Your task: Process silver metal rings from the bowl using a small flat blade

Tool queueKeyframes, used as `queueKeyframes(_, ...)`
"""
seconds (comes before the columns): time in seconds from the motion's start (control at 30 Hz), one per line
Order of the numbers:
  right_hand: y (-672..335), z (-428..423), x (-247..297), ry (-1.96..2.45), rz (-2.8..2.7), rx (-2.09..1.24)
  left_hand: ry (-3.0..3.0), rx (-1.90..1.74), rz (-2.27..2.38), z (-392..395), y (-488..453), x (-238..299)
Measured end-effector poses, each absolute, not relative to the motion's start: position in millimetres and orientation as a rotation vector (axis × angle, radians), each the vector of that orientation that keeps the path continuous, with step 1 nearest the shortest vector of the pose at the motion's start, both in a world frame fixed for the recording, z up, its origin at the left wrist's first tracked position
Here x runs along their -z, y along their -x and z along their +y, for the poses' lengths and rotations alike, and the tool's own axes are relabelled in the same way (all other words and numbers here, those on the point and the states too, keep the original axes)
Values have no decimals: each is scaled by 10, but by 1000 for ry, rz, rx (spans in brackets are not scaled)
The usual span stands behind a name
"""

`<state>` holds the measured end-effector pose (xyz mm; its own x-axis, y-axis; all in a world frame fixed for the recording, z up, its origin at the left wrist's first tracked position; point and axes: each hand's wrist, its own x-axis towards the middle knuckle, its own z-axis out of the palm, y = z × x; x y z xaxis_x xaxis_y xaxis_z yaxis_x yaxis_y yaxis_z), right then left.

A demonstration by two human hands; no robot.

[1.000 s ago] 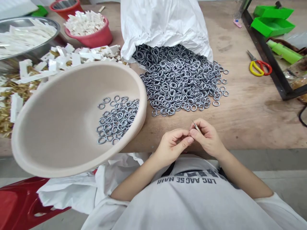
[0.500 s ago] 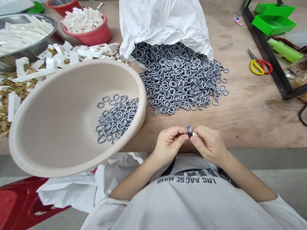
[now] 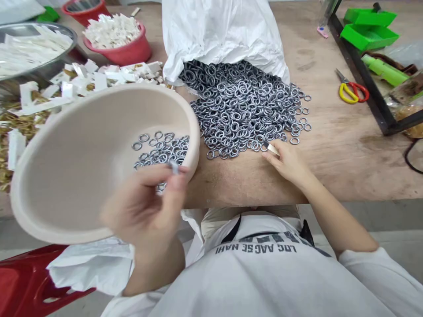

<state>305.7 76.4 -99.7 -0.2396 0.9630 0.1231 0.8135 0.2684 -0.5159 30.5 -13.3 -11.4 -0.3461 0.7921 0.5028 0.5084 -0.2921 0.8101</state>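
Over the near right side of the beige basin (image 3: 76,145), my left hand (image 3: 147,204) pinches a metal ring (image 3: 174,166) between thumb and finger; motion blurs both. Several similar grey rings (image 3: 163,147) lie in the basin behind it, partly hidden by the hand. At the near edge of the big ring pile (image 3: 244,108), my right hand (image 3: 291,163) is closed on a small white stick with a black tip (image 3: 272,149). That tip touches or lies very near the rings; which of the two I cannot tell.
A white sack (image 3: 224,35) lies open behind the pile. Scissors (image 3: 352,90) rest at the right, beside a black metal frame (image 3: 366,75) and green trays (image 3: 368,37). White pieces fill a red bowl (image 3: 120,55) and a steel bowl (image 3: 71,55) at the left.
My hands have parted. The left has swung left over the basin with a ring, while the right has moved forward to the pile's edge with the black-tipped stick.
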Motion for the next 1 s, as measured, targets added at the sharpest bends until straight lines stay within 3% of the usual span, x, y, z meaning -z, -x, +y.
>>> queueKeyframes(0.13,-3020,1042,1077,1786,-2303,-311,-1882,-1510,2078,-45,4,-20)
queueKeyframes(0.23,-3014,1039,1083,1799,-2286,-325,-2169,-1368,2009,-44,-83,53)
queueKeyframes(0.37,-3041,731,880,1388,-2198,-683,-2347,-1128,1459,-11,-517,368)
queueKeyframes(0.5,-2999,333,671,1121,-1938,-1002,-1999,-851,1121,45,-855,666)
queueKeyframes(0.73,-2836,62,727,1038,-1322,-1491,-1509,-899,883,-6,-969,810)
queueKeyframes(0.87,-2832,81,763,1034,-1305,-1514,-1423,-900,814,-26,-990,820)
queueKeyframes(1.0,-2884,74,769,1168,-1454,-1212,-1468,-978,837,-20,-953,820)
